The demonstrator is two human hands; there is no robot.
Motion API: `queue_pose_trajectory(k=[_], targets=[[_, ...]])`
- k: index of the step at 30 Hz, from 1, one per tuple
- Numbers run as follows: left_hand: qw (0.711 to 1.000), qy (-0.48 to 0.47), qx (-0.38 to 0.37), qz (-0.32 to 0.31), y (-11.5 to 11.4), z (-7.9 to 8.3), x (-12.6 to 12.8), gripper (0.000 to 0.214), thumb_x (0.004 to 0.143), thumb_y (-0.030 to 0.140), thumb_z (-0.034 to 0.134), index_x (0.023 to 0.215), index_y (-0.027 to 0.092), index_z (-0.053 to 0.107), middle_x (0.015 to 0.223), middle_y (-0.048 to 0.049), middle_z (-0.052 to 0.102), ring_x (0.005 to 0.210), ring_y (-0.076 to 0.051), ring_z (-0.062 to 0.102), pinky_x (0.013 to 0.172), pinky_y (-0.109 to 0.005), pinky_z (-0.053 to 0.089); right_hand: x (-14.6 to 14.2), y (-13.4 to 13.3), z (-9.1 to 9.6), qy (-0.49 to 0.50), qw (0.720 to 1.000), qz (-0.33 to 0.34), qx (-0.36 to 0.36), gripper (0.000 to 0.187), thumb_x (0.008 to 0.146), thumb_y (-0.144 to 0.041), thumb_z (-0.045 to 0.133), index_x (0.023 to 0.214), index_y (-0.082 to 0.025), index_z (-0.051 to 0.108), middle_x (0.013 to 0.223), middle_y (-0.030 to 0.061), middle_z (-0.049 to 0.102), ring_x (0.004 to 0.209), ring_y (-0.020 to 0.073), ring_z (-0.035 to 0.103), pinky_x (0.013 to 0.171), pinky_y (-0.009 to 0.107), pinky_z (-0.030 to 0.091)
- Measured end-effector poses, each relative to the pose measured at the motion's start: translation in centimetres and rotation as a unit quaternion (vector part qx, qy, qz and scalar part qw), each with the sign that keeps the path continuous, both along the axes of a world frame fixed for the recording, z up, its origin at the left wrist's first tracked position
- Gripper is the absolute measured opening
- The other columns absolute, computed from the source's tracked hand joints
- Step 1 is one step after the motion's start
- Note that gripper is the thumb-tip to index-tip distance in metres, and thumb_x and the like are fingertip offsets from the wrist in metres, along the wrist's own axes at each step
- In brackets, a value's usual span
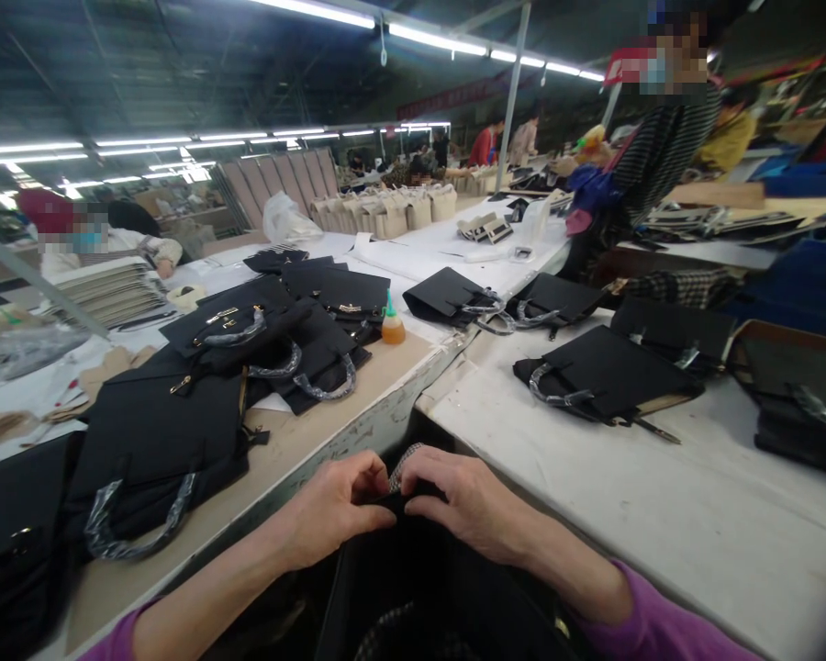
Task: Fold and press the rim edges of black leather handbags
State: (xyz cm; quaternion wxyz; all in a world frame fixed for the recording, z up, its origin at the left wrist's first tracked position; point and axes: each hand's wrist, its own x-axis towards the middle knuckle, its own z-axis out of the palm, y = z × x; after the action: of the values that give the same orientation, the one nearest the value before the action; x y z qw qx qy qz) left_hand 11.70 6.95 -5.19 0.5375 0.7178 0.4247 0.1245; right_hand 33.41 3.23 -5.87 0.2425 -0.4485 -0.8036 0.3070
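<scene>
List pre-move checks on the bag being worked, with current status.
1. Left hand gripping the held black bag: ok, thumb and fingers pinch its edge.
2. Right hand gripping: ok, on the same edge, close beside the left.
3. Checked fabric clear of the hands: not ok, it shows right at the fingers.
4. Bag's inside free of loose items: cannot tell, too dark.
5. Bottle with green nozzle upright: ok, standing on the left table.
6. Bottle's nozzle sealed: cannot tell, too small.

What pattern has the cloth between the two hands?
The cloth is finely checked, dark and light; the head view shows it.
</scene>
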Motion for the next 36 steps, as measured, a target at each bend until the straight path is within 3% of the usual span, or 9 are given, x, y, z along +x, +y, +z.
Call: queue_pose_trajectory(k=[15,22,29,36], targets=[[0.998,0.035,0.061,0.004,-0.4,0.1,0.3,0.020,0.074,0.022,0.072,0.085,0.020,0.055,0.076,0.0056,0.055,0.071,-0.014,0.051,0.063,-0.024,0.037,-0.5,0.6,-0.3,-0.079,0.995,0.011,0.064,0.010,0.083,-0.015,0.067,0.092,-0.020,0.063,0.093,0.0005,0.065,0.080,0.0152,0.060,0.069,0.025,0.041],[0.999,0.028,0.042,0.012,-0.6,0.1,0.2,0.021,0.074,0.021,0.072,0.083,0.019,0.053,0.071,0.0069,0.053,0.067,-0.012,0.049,0.060,-0.023,0.036,-0.9,0.5,-0.6,0.004,0.999,-0.009,0.033,0.015,0.071,-0.006,0.067,0.079,-0.019,0.063,0.090,-0.0002,0.068,0.079,0.0151,0.062,0.072,0.023,0.044],[1.000,0.012,0.006,0.019,-0.8,-0.1,-0.1,0.023,0.073,0.026,0.075,0.090,0.017,0.061,0.080,0.0013,0.066,0.075,-0.017,0.060,0.066,-0.025,0.042,-1.3,0.3,-1.3,0.063,0.995,-0.076,-0.032,0.011,0.070,-0.011,0.071,0.073,-0.020,0.066,0.078,-0.0018,0.072,0.075,0.0162,0.063,0.071,0.024,0.045],[0.996,0.000,-0.050,0.075,-1.5,0.4,0.3,0.019,0.076,0.029,0.071,0.083,0.014,0.063,0.069,0.0016,0.063,0.063,-0.013,0.055,0.059,-0.023,0.038,-1.2,0.5,-1.2,0.164,0.979,-0.074,-0.096,0.013,0.069,-0.011,0.071,0.076,-0.019,0.064,0.076,-0.0018,0.071,0.071,0.0148,0.063,0.066,0.023,0.046]])
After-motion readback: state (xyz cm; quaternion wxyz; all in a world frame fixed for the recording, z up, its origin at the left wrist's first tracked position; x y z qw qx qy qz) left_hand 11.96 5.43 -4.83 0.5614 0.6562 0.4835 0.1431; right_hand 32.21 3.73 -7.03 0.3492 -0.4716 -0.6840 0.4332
